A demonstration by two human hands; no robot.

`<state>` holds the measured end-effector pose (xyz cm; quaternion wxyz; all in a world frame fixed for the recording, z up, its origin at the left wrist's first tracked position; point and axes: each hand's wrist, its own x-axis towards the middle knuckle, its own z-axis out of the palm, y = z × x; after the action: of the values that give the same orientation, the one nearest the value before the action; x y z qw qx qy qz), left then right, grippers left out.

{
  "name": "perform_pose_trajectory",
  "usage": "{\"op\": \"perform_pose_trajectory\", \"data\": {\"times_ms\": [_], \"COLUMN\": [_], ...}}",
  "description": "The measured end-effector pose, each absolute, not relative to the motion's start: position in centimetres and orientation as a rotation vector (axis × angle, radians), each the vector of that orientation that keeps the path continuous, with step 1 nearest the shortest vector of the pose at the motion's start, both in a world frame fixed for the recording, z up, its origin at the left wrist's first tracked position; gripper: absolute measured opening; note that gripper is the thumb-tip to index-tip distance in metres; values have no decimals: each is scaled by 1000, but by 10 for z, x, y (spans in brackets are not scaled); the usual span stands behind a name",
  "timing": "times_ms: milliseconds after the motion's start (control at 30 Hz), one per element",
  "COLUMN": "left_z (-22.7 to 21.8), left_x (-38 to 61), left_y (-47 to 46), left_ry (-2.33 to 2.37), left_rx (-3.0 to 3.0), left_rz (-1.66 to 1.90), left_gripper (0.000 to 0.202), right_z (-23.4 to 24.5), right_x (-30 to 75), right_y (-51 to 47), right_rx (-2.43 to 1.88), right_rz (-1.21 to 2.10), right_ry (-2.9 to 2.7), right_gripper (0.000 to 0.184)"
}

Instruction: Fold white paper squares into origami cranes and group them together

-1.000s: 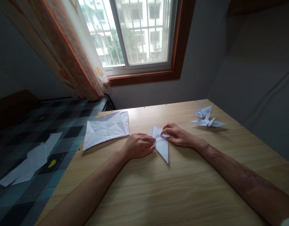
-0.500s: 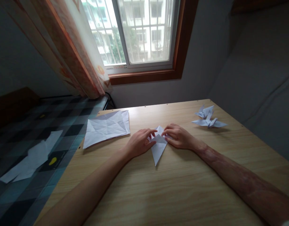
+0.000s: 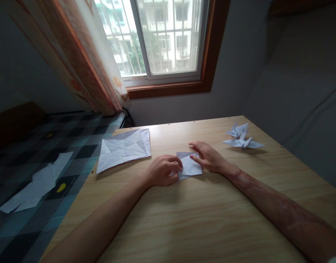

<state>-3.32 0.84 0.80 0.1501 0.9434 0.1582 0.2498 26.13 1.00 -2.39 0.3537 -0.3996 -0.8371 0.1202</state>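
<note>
The paper (image 3: 192,168) lies on the table (image 3: 212,223) near the middle of the frame, a little below centre. It is folded into a small, roughly four-sided packet, with a shaded band along its upper edge and its left end partly hidden by fingers.

The left hand (image 3: 164,170) comes in from the lower left. Its fingers are curled over the paper's left end, and the thumb sits below them; they close on that end, with a bit of white showing between. The right hand (image 3: 207,157) comes in from the lower right. Its fingers are loosely spread rather than closed: one digit rests at the paper's upper right, while others reach out above its top edge. Whether it presses down cannot be told.

Left of centre, creased sheets (image 3: 124,148) lie overlapping near the table's far left corner. Right of centre, near the far right edge, two folded birds sit close together, the front bird (image 3: 243,143) with wings spread and the back bird (image 3: 237,130) partly behind it. At the lower left, white scraps (image 3: 43,186) lie on the checked bed (image 3: 87,153). A window (image 3: 170,44) fills the top centre, beside a curtain (image 3: 99,73) at the upper left.
</note>
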Motion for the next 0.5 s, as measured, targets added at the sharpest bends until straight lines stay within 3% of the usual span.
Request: {"op": "perform_pose_trajectory", "data": {"times_ms": [200,500], "left_z": [8,7], "left_x": [-30,-34], "left_y": [13,19], "left_ry": [546,526], "left_rx": [2800,2839], "left_rz": [650,579], "left_gripper": [8,15], "right_z": [-21,-21], "right_x": [261,261], "right_y": [11,13], "right_rx": [-1035,-1070], "right_rz": [335,310], "right_ry": [-2139,-2067], "right_gripper": [10,8]}}
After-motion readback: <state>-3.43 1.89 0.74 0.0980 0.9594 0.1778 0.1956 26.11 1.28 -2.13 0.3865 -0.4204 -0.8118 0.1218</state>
